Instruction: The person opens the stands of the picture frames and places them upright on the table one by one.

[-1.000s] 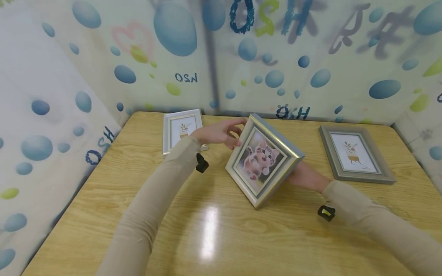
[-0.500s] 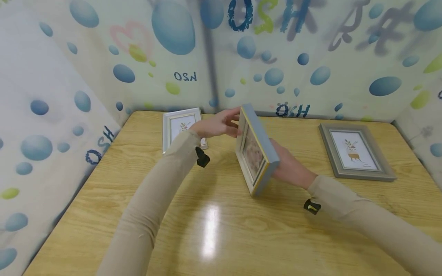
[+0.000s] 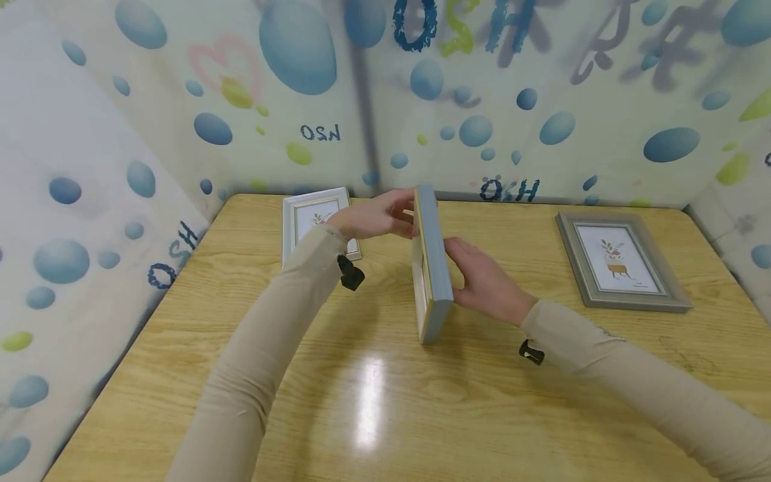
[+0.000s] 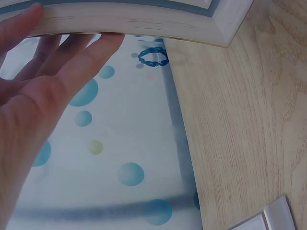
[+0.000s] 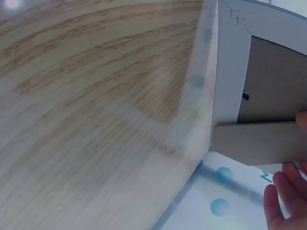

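Note:
A picture frame [image 3: 435,261] with a blue-grey side stands on edge at mid-table, nearly side-on in the head view. My left hand [image 3: 382,215] grips its far upper edge; in the left wrist view the thumb lies on the cream front border [image 4: 134,20] and the other fingers reach under the edge. Behind the frame is my right hand [image 3: 488,281]. The right wrist view has its thumb and fingers pinching the grey-brown support leg [image 5: 259,141], which angles out from the dark backing board [image 5: 278,81]. The front picture is mostly turned out of sight.
A white frame [image 3: 289,234] with a plant print lies at the back left, partly covered by the left forearm. At the right lies a grey frame [image 3: 581,261] with a similar print. A patterned wall covering [image 3: 385,100] rises behind the wooden table [image 3: 482,415].
The frame has turned from showing its kitten picture to standing nearly edge-on. My right hand has moved left and up behind it, while the left hand keeps its grip at the far edge.

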A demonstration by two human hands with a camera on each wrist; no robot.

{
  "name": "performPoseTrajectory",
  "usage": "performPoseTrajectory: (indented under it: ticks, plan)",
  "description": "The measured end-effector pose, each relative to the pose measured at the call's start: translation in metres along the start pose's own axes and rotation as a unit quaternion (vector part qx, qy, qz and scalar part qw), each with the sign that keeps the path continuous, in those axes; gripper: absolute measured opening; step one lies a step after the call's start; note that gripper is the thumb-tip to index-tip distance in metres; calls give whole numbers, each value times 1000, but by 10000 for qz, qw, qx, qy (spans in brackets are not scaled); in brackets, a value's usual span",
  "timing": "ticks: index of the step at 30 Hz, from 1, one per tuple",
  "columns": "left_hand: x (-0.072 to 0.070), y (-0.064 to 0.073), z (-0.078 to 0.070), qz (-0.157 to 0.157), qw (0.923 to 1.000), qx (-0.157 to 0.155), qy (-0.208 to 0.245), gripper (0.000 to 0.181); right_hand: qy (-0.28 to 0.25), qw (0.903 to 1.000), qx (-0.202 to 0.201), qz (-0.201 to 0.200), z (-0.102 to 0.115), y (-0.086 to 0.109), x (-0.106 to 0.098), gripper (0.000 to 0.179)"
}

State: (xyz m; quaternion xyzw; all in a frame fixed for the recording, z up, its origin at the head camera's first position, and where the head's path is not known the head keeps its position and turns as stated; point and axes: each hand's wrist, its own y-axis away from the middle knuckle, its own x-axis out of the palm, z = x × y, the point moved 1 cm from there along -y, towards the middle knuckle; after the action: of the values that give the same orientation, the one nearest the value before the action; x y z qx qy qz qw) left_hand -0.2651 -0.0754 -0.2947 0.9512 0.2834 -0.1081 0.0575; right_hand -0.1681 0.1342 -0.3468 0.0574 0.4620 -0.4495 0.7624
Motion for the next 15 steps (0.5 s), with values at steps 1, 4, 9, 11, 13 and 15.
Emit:
performPoseTrajectory:
  ticks: [1,4,9,11,13,15]
  plan:
    - [0,0,0,4,10000,-13,32,37,-18,10000,32,-9,0,0,0,68]
    - [-1,-1,2,-2,10000,-25,78,38,-108,9998,175,-27,1,0,1,68]
    - [-1,-2,4,-7,10000,-7,97,39,-251,9992,306,-65,1,0,2,66]
    - [0,-2,3,7,10000,-8,75,40,-281,9990,327,-83,1,1,3,67]
    - [1,-3,2,36,10000,3,82,40,-385,9987,316,-114,0,1,3,67]
    - [1,-4,2,87,9999,41,85,42,-534,9981,264,-163,-1,1,3,69]
